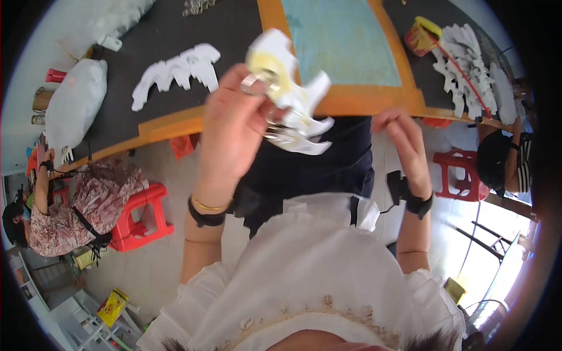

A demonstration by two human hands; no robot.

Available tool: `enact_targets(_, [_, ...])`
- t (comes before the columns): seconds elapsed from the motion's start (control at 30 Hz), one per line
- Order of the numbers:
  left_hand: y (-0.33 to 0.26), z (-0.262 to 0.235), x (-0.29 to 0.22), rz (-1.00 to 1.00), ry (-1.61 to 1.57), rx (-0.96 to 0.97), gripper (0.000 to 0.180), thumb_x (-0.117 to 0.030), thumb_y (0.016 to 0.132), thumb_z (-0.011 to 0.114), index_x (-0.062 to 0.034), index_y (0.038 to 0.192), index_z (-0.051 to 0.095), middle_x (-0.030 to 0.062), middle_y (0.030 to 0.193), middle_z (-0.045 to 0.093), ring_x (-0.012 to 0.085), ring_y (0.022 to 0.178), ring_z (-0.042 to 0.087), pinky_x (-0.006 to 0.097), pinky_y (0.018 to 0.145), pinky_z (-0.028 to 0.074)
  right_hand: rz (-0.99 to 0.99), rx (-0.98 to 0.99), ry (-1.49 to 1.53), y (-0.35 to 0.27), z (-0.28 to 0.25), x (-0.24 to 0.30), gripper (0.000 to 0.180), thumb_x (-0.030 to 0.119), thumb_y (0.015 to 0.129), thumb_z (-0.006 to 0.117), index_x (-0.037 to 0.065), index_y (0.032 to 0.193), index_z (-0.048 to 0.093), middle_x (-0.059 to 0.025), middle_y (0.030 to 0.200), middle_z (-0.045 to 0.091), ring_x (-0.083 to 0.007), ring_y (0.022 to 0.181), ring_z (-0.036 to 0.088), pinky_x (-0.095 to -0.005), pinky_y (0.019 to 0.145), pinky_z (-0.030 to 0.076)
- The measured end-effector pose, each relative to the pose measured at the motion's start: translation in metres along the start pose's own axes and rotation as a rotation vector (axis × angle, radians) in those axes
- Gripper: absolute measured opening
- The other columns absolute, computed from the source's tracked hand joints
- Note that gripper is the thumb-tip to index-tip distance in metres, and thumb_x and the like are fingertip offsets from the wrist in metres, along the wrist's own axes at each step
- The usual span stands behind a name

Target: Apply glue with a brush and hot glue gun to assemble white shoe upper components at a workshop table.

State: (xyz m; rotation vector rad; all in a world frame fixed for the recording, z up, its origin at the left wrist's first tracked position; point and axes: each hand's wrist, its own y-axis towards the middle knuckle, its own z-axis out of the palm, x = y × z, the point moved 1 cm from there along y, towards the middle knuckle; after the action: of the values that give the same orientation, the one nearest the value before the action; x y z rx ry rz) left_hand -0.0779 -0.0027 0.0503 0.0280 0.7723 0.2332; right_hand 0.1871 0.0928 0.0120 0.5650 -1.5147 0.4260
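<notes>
**A:** Closest to the lens is the white blouse [304,275], and the two forearms rise out of it. What is the left hand [234,131] doing?

**B:** Its grip is closed on a white cut-out shape [293,93] with pointed lobes and a yellowish patch. The shape is held up in the air, between the camera and the near edge of the table [175,120]. Small metal rings [257,82] sit at the fingertips against it.

**A:** And the right hand [404,143]?

**B:** It hangs apart from the shape, fingers curled down, holding nothing that I can make out.

**A:** How would you do this well?

**B:** I'd judge the lobes thin and easy to bend, so pinch near the middle, keep the piece steady, and bring the right hand in to support the far end while the rings are handled.

**A:** Any containers?

**B:** The biggest is a bulging white bag [76,102] at the table's left end; its contents are hidden. On the right end a small yellow and red packet [422,36] lies beside a pile of white cut-outs [474,67]; what is in it I cannot tell. More loose cut-outs [175,73] lie on the dark mat.
</notes>
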Motion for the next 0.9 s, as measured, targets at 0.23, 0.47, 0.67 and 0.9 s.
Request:
enact_targets(0.23, [-0.016, -0.029, -0.017, -0.009, 0.134, -0.172, 0.027, -0.018, 0.094, 0.055, -0.0045, 0.117, 0.054, 0.004, 0.11, 0.062, 0.0135, 0.099, 0.061, 0.029, 0.08, 0.051, 0.519, 0.801, -0.156, -0.041, 0.023, -0.145, 0.018, 0.015, 0.092, 0.063, -0.001, 0.098, 0.066, -0.0077, 0.095, 0.069, -0.0114, 0.089, 0.062, -0.0279, 0.084, 0.049])
enact_targets(0.47, [-0.025, -0.014, -0.022, 0.075, 0.236, -0.217, 0.032, -0.019, 0.093, 0.054, -0.0043, 0.121, 0.053, 0.0039, 0.115, 0.061, 0.0142, 0.103, 0.059, 0.03, 0.082, 0.049, 0.218, 0.328, -0.34, -0.016, 0.042, -0.163, 0.02, 0.013, 0.088, 0.064, 0.0, 0.102, 0.069, -0.0133, 0.094, 0.071, -0.0212, 0.083, 0.068, -0.0285, 0.078, 0.052])
enact_targets(0.67, [-0.021, -0.023, -0.013, 0.039, 0.21, -0.266, 0.031, -0.019, 0.093, 0.053, -0.0054, 0.121, 0.053, 0.0032, 0.118, 0.058, 0.014, 0.105, 0.057, 0.031, 0.084, 0.049, 0.154, 0.279, -0.518, -0.026, 0.043, -0.199, 0.018, 0.008, 0.087, 0.061, -0.001, 0.101, 0.069, -0.0179, 0.104, 0.068, -0.0266, 0.098, 0.064, -0.0361, 0.084, 0.051])
enact_targets(0.9, [-0.027, -0.03, -0.027, 0.13, 0.25, -0.301, 0.03, -0.02, 0.093, 0.053, -0.006, 0.12, 0.053, 0.0024, 0.116, 0.059, 0.0133, 0.102, 0.057, 0.031, 0.084, 0.049, 0.11, 0.76, -0.278, -0.015, 0.134, -0.162, 0.024, 0.009, 0.084, 0.065, -0.003, 0.105, 0.063, -0.0158, 0.114, 0.065, -0.0266, 0.099, 0.065, -0.0327, 0.086, 0.052])
